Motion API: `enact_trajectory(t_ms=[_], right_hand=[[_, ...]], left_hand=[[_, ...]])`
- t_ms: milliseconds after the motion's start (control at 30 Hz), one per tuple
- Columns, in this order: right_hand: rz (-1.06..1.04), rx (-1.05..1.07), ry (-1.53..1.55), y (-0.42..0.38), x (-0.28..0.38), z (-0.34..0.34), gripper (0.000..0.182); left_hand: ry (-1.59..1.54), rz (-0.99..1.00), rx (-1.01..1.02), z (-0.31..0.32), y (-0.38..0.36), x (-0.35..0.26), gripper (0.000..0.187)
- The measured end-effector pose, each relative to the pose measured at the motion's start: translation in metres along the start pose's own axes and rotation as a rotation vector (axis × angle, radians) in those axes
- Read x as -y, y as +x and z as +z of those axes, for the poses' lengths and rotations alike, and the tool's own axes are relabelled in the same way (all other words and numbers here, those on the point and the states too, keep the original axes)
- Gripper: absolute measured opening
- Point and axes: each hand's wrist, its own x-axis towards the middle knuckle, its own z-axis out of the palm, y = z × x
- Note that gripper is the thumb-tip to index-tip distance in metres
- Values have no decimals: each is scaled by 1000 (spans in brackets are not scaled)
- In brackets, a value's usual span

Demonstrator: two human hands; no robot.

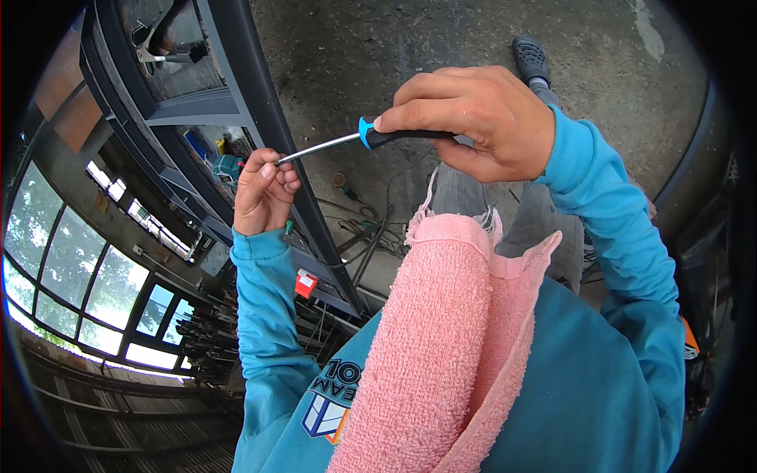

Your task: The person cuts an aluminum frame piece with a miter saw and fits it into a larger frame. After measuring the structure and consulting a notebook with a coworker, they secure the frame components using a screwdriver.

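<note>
A screwdriver [323,145] with a black and blue handle and a bare metal shaft lies across the upper middle of the head view. My right hand [481,118] is wrapped round its handle, with the shaft pointing left. At the shaft's tip, the fingers of my left hand [266,189] are pinched together. Whether a small part sits between those fingertips is too small to make out. Both hands are beside the dark metal frame [252,79], and the left one overlaps its edge.
A pink towel [441,331] hangs down my front. Inside the frame lie a clamp-like tool [162,55] and a teal power tool [229,168]. Cables [378,244] trail over the concrete floor [355,47]. A red box [305,282] is near my left forearm.
</note>
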Motion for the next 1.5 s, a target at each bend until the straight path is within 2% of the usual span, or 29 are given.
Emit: enact_trajectory(t_ms=[167, 233, 333, 367, 433, 533, 667, 833, 933, 1133, 1333, 1433, 1500], right_hand=[[-16, 26, -65, 1, 1, -4, 45], [-1, 67, -69, 0, 3, -6, 51], [227, 192, 95, -3, 9, -9, 49], [255, 142, 167, -4, 8, -7, 49], [304, 40, 308, -8, 4, 6, 48], [297, -213, 353, -9, -4, 39, 42], [399, -220, 412, -1, -6, 52, 43], [385, -284, 413, 8, -11, 70, 43], [474, -127, 395, 14, -8, 61, 45], [505, -105, 376, 19, -7, 60, 45], [349, -169, 134, 16, -9, 68, 46], [416, -204, 117, 17, -1, 67, 48], [561, -150, 468, 12, -6, 70, 46]], left_hand=[[-46, -18, 10, 0, 5, 7, 15], [107, 16, -52, -2, 4, 10, 16], [202, 71, -129, 3, 8, 14, 18], [211, 91, -152, 7, 11, 17, 19], [-71, 150, -165, 16, 24, 24, 20], [-454, 202, -208, 34, 43, 37, 23], [-615, 220, -198, 32, 61, 46, 27], [-549, 198, -260, 30, 67, 48, 29], [-519, 207, -261, 29, 71, 50, 30], [-556, 198, -284, 26, 76, 50, 30], [-590, 225, -219, 21, 78, 54, 29], [-546, 221, -288, 23, 76, 55, 29], [-480, 199, -379, 35, 75, 55, 30]])
